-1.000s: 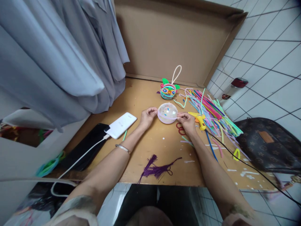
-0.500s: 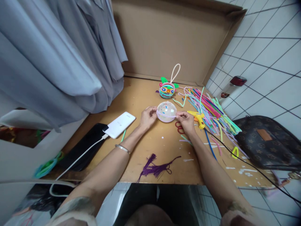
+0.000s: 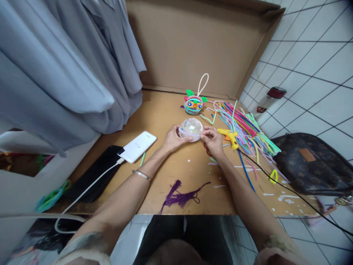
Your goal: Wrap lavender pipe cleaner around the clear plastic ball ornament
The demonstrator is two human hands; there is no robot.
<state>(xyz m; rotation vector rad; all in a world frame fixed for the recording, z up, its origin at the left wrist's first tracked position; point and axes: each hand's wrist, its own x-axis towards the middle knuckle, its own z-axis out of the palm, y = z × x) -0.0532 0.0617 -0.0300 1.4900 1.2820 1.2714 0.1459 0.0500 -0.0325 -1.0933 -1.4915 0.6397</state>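
Between my hands is a clear plastic ball (image 3: 190, 127) with small coloured specks and a pale lilac strip (image 3: 194, 136) around its near side. My left hand (image 3: 173, 138) grips the ball's left side, thumb across the front. My right hand (image 3: 213, 140) pinches at the strip on the ball's right edge. Just right of that hand lies a yellow glue gun (image 3: 231, 138). Behind the ball sits a decorated ball (image 3: 194, 105) with green ears, round eyes and a cream hanging loop. Red rings are partly hidden under my right hand.
Many coloured pipe cleaners (image 3: 245, 125) are heaped at the right, beside a brown patterned bag (image 3: 317, 165) and a red-capped bottle (image 3: 268, 99). Purple tassels (image 3: 182, 198) lie near the front edge. A white power bank (image 3: 139, 146) with a cable and a black tablet-like slab (image 3: 92, 176) lie left.
My left hand has wrapped further round the ball, its thumb now across the front. My right fingers have shifted in along the strip at the right edge. The view has moved slightly.
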